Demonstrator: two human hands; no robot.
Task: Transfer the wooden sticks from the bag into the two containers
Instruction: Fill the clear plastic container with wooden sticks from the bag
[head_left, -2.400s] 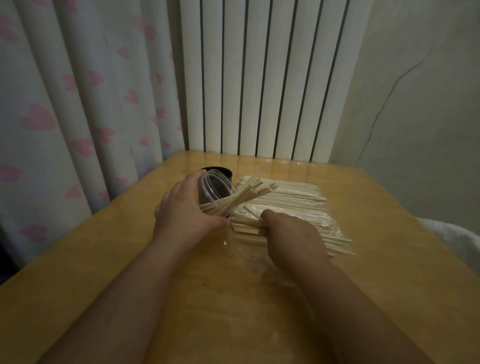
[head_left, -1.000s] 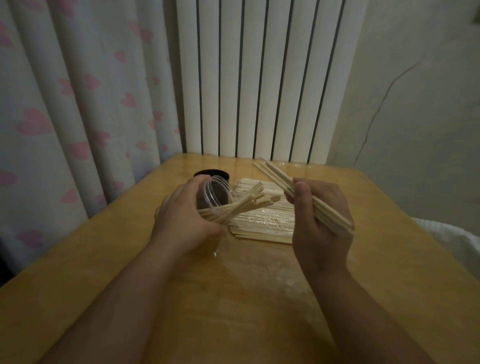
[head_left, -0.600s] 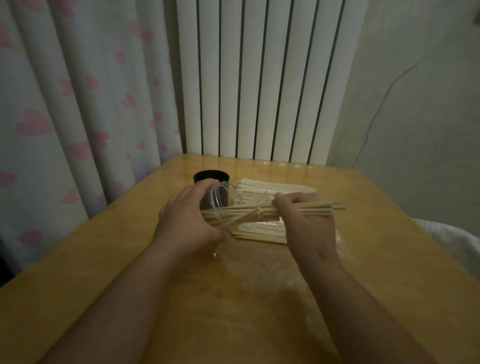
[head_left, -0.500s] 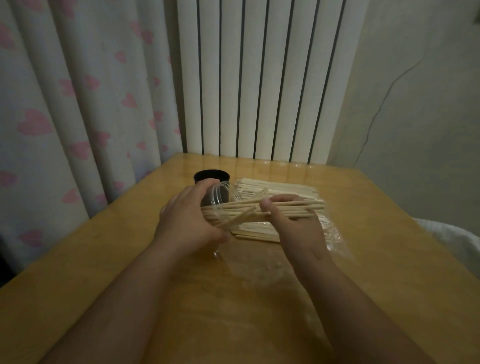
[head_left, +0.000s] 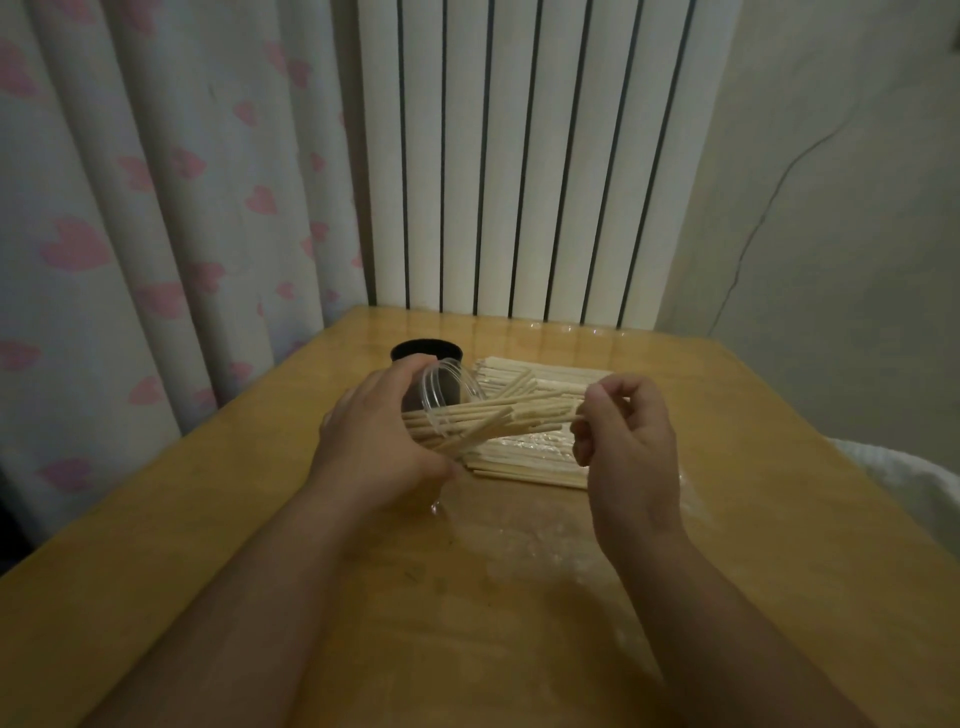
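Clear plastic container (head_left: 441, 387), tilted in the gripping left hand (head_left: 374, 447), holds wooden sticks (head_left: 483, 421) jutting rightward; the right hand (head_left: 628, 447) pinches their ends with curled fingers, above the bag (head_left: 524, 465) on the bench (head_left: 208, 519).

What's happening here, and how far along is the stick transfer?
A person is loading sticks into a clear container, which the left hand grips, tilted on its side, over the table. The right hand pinches the outer ends of a bundle of sticks whose other ends sit inside the container's mouth. A black container stands behind. A large pile of sticks lies on the bag, not yet moved.
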